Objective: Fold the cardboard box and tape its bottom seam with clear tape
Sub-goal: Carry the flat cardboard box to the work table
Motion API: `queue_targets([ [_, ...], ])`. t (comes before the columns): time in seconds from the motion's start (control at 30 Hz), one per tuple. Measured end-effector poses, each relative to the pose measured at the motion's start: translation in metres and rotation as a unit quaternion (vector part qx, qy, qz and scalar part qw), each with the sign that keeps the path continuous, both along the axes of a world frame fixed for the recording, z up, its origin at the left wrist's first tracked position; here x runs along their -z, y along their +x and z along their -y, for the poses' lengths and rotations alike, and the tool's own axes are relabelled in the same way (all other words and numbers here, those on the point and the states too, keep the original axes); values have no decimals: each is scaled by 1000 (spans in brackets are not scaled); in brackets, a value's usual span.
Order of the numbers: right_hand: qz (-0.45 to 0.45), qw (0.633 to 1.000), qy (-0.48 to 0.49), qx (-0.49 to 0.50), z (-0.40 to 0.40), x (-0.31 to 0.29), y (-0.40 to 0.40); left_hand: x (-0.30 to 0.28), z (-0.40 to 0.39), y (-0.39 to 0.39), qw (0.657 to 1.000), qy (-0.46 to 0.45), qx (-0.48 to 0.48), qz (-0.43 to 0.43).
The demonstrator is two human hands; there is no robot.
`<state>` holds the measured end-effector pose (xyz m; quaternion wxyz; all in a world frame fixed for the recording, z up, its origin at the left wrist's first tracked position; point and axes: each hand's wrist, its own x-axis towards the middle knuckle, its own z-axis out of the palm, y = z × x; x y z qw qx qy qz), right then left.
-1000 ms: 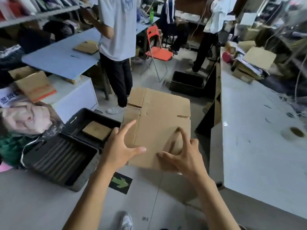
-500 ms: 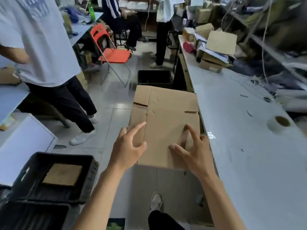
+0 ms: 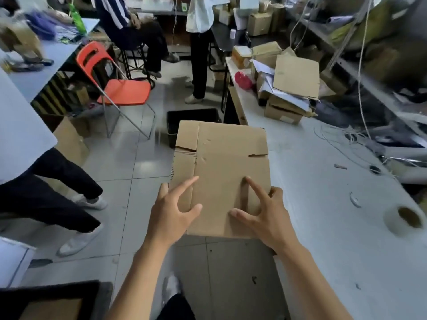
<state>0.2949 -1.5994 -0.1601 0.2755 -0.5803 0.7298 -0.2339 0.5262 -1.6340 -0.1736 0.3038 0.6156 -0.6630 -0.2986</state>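
Fingers [image 3: 184,184] of the left hand [image 3: 172,213] and right hand [image 3: 265,214] spread and grip the flat, creased brown cardboard box [image 3: 221,172], held above the tiled floor beside the pale counter [image 3: 323,227], where a clear tape roll [image 3: 404,219] lies.

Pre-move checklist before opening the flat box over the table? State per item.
1. Cardboard box flat, not yet opened: ok.
2. Left hand on its near left edge, thumb and index finger on the top face: ok.
3. Right hand on the near right edge, index finger and thumb spread on the top face: ok.
4. Fingers under the box: cannot tell, hidden.
5. Tape roll lying on the white table to the right, apart from both hands: ok.
6. Box over the table: not ok, only its right part is over the edge; the rest hangs over floor.
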Motion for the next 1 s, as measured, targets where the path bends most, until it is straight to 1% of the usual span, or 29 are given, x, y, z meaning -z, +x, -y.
queue_targets([
  [0.1,3,1000,-8,26,62,5,4,8,70,0,1000,4,22,-9],
  [0.17,1,999,0,48,99,5,5,11,117,-2,999,17,41,1],
  [0.27,11,994,-6,104,143,2,1,4,181,-15,996,26,88,4],
  [0.4,22,979,-5,205,181,-3,-24,-9,260,-59,981,25,190,41],
  [0.5,26,958,-17,285,194,-3,-55,-16,301,-110,965,14,260,26],
  [0.6,22,934,-19,356,200,0,-93,-12,332,-168,945,10,326,2],
  [0.7,40,905,-17,423,198,9,-132,-5,349,-231,921,21,389,-15],
  [0.9,58,847,-26,528,180,28,-193,10,357,-338,870,25,492,3],
  [1.0,80,813,2,577,176,35,-208,16,362,-375,845,17,535,10],
])
